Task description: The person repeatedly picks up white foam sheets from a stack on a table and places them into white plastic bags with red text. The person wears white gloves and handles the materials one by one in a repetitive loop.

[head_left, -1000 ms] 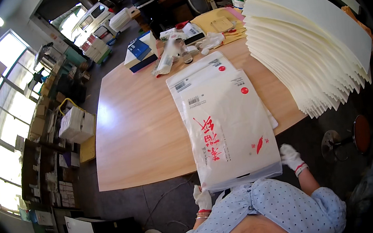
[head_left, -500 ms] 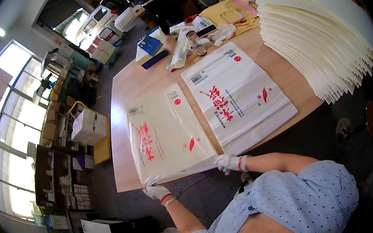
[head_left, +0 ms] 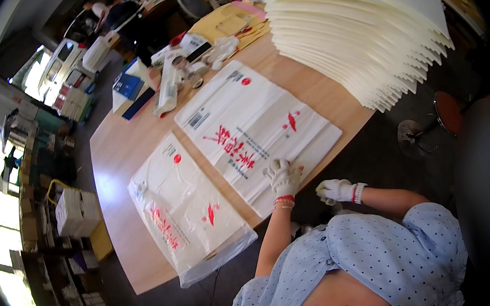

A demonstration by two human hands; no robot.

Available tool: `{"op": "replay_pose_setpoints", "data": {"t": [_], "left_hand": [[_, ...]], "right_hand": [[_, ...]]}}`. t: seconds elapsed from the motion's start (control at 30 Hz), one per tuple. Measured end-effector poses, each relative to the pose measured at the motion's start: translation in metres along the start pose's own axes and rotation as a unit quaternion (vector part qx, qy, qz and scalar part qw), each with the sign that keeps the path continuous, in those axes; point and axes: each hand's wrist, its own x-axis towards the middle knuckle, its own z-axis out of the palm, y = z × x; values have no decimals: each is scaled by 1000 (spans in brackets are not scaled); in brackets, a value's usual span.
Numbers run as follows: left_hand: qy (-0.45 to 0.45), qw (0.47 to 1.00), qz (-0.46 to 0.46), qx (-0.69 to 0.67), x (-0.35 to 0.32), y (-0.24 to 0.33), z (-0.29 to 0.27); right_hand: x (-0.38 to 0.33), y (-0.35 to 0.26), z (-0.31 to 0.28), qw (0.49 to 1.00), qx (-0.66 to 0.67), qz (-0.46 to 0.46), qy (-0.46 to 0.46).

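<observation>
My left hand (head_left: 283, 179), in a white knit glove with a red cuff, rests palm down and open on the near edge of a flat stack of white plastic bags (head_left: 256, 116) with red print. Just off the table's near edge is my right hand (head_left: 335, 191), gloved too, its fingers curled inward and nothing visible in them. To the left lies a cream foam sheet inside a clear printed plastic bag (head_left: 189, 218). The loose end of that bag hangs past the near table edge, and neither hand touches it.
A tall fanned stack of cream foam sheets (head_left: 352, 34) leans at the far right. Along the back of the wooden table (head_left: 120, 184) are a blue box (head_left: 129, 86), a glass jar (head_left: 181, 64) and yellow envelopes (head_left: 228, 23). A round stool (head_left: 448, 112) stands at right; people are in the background.
Both hands have let go of the filled bag, which lies flat on the table. My left hand has moved right onto the bag stack; my right hand has drawn back. The view has shifted right.
</observation>
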Motion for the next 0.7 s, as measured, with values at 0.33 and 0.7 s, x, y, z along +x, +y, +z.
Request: {"op": "replay_pose_setpoints", "data": {"t": [0.33,0.7], "left_hand": [[-133,955,-142,-222,21,-70,54],[51,994,-26,96,65,-11,-17]], "right_hand": [[-10,0,-37,992,112,-53,9],[129,-78,-93,914,-245,-309,90]]}}
